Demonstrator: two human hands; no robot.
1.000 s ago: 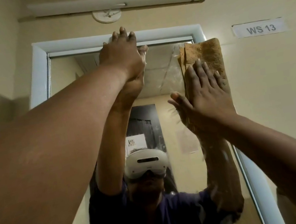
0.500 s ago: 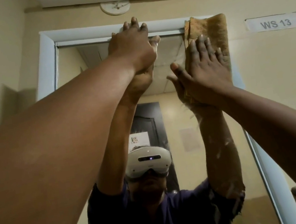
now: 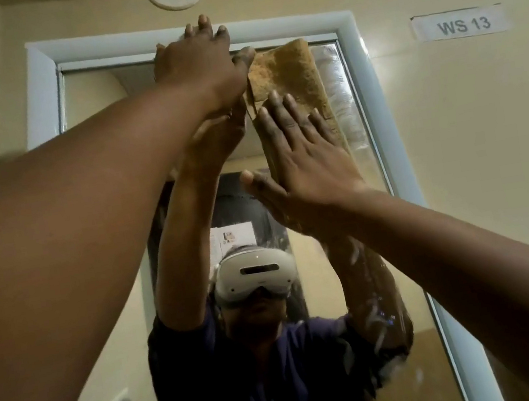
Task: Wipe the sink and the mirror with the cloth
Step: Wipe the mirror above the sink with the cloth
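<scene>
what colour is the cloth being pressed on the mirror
The cloth is tan, a yellowish brown with a coarse, speckled texture. It shows in the head view, the only one.

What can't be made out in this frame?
- Sink: out of the head view, below the bottom edge.
- Mirror lower part: cut off by the bottom edge and covered by both forearms.
- Cloth lower half: hidden under the flat right hand.
- Left hand grip on the frame: only its back shows; the fingertips are hidden over the top edge.
</scene>
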